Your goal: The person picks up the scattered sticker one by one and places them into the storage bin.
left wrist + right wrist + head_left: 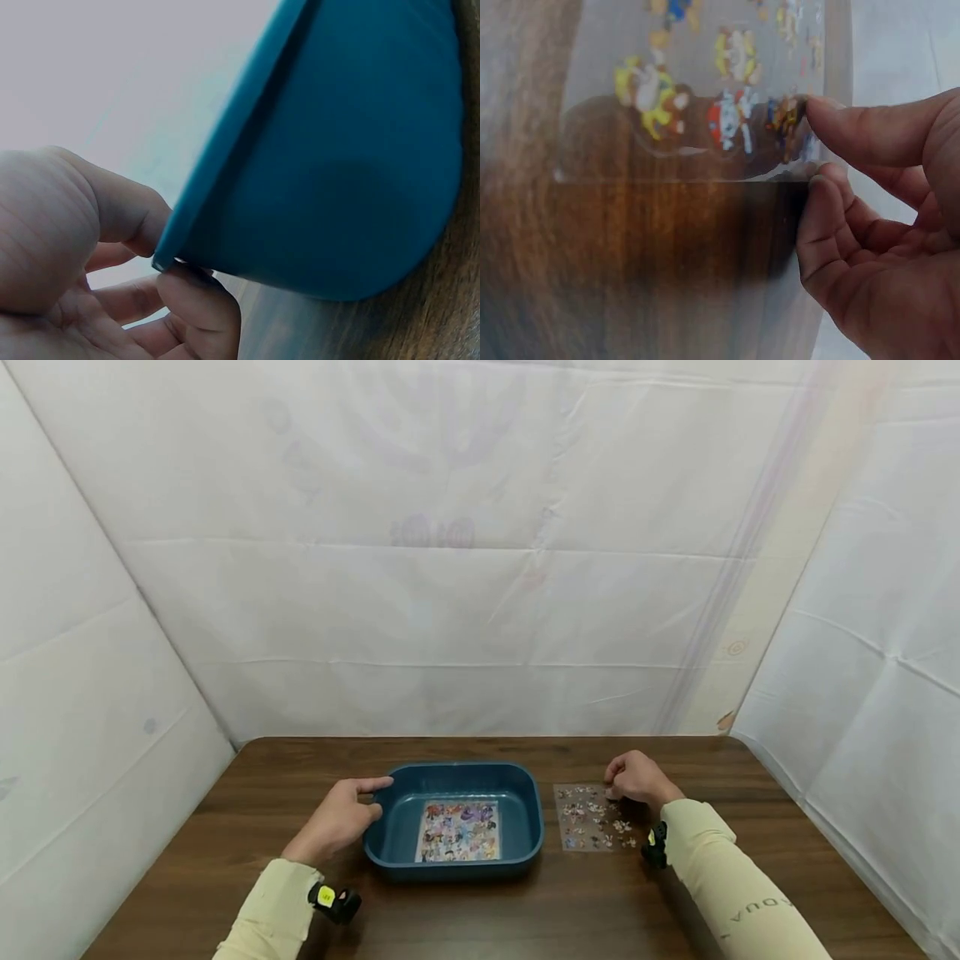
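Observation:
A dark teal plastic tub (525, 827) stands mid-table, and a colourful sticker sheet (457, 832) lies flat on its bottom. My left hand (362, 800) is at the tub's left rim. In the left wrist view that hand (163, 261) pinches the rim of the tub (337, 172) between thumb and fingertip. To the right of the tub, a clear sheet (588, 822) dotted with small cartoon stickers lies on the table. My right hand (619, 785) is at its far edge. In the right wrist view this hand (816, 146) pinches the edge of the clear sheet (705, 90) and lifts it slightly.
The brown wooden table (480, 918) is enclosed by white sheeting behind and on both sides. Its right edge (825, 843) runs close to the right forearm. Bare wood shows in front of the tub and at the far left.

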